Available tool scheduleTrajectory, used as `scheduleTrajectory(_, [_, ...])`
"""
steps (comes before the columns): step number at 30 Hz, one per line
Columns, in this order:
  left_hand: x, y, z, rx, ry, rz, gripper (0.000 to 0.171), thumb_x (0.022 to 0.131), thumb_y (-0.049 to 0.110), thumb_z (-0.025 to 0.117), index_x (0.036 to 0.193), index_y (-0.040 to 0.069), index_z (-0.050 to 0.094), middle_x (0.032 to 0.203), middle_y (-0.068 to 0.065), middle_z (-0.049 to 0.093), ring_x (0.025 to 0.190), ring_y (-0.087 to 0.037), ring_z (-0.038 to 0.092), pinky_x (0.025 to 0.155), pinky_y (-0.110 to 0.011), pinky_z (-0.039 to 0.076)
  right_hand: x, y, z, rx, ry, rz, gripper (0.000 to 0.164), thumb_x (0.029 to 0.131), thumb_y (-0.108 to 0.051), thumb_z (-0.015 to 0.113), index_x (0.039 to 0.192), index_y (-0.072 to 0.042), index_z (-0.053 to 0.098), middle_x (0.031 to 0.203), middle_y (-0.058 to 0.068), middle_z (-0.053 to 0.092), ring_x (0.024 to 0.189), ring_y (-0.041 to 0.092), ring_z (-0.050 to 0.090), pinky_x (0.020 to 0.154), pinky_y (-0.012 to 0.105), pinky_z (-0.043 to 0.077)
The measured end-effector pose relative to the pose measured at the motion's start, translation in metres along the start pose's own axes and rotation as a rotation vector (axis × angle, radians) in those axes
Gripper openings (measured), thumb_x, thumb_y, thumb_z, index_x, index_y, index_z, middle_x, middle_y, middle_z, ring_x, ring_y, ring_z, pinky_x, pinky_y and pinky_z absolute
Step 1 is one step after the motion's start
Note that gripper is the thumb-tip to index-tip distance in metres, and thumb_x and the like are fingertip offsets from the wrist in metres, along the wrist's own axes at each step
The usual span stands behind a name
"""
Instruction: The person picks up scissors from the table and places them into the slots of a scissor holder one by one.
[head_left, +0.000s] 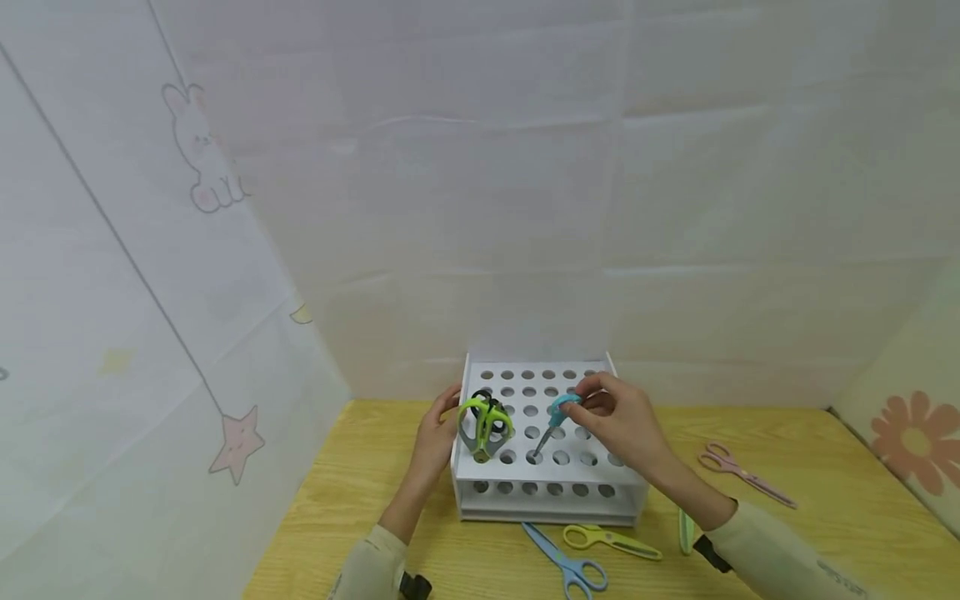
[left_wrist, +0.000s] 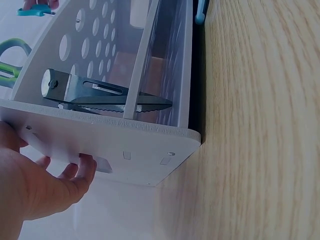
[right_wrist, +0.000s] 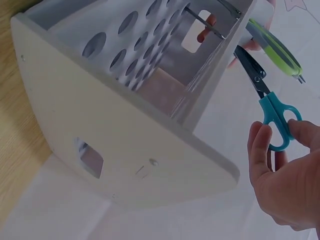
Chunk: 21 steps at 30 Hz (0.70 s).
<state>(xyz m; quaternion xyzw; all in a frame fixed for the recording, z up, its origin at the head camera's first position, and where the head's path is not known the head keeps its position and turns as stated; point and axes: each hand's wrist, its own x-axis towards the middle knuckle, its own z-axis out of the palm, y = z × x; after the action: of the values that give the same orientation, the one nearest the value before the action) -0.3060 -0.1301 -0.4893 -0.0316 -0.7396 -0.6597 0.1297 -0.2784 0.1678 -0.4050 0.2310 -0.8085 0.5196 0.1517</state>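
Note:
A white rack [head_left: 517,469] with rows of round holes stands on the table. Blue-handled scissors [head_left: 555,417] are pinched by their handle loops in my right hand [head_left: 626,421]; the blades point down, tips at a front-row hole. The right wrist view shows the scissors' [right_wrist: 276,119] dark blades nearly together. My left hand [head_left: 433,437] holds the rack's left side panel [left_wrist: 100,140], fingers hooked into its slot. Green-and-grey scissors [head_left: 483,429] stand in the front left hole, with black handles [head_left: 480,395] just behind. In the left wrist view, serrated blades [left_wrist: 115,97] hang inside the rack.
In front of the rack lie light blue scissors [head_left: 564,564] and yellow scissors [head_left: 611,542]. A green piece [head_left: 686,532] shows partly beside the right sleeve. Pink scissors [head_left: 742,473] lie to the right on the wooden table [head_left: 322,500]. A white sheet wall [head_left: 525,208] rises behind.

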Motion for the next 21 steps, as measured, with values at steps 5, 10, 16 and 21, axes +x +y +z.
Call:
scheduleTrajectory(5, [0.0, 0.0, 0.0, -0.005, -0.001, 0.011, 0.047, 0.101, 0.025, 0.062, 0.146, 0.013, 0.056, 0.136, -0.018, 0.059, 0.108, -0.029, 0.062, 0.085, -0.039, 0.052, -0.005, -0.002, 0.008, -0.013, 0.004, -0.032, 0.024, 0.087, -0.014, 0.083, 0.102, -0.006, 0.068, 0.092, 0.003, 0.07, 0.078, 0.015, 0.071, 0.064, 0.029, 0.058])
scheduleTrajectory(10, [0.0, 0.0, -0.001, -0.015, -0.006, 0.016, 0.048, 0.101, 0.024, 0.062, 0.147, 0.011, 0.055, 0.137, -0.019, 0.058, 0.111, -0.033, 0.062, 0.088, -0.042, 0.051, -0.008, -0.001, 0.017, -0.039, -0.009, -0.088, 0.024, 0.084, -0.007, 0.084, 0.101, -0.007, 0.067, 0.094, 0.001, 0.067, 0.079, 0.016, 0.071, 0.067, 0.03, 0.058])
scheduleTrajectory(16, [-0.002, 0.002, -0.001, 0.002, -0.006, -0.008, 0.046, 0.102, 0.027, 0.061, 0.146, 0.017, 0.057, 0.136, -0.015, 0.059, 0.109, -0.03, 0.063, 0.086, -0.041, 0.053, -0.012, 0.004, 0.029, -0.056, -0.03, -0.084, 0.026, 0.083, -0.005, 0.085, 0.099, -0.007, 0.066, 0.091, 0.0, 0.065, 0.077, 0.015, 0.069, 0.067, 0.028, 0.057])
scheduleTrajectory(21, [-0.001, 0.003, 0.0, 0.011, -0.006, 0.001, 0.046, 0.101, 0.028, 0.062, 0.146, 0.016, 0.057, 0.135, -0.015, 0.059, 0.106, -0.029, 0.063, 0.083, -0.041, 0.054, -0.016, 0.009, 0.037, -0.054, -0.045, -0.108, 0.027, 0.08, -0.001, 0.086, 0.098, -0.005, 0.065, 0.091, 0.002, 0.066, 0.075, 0.014, 0.069, 0.066, 0.029, 0.058])
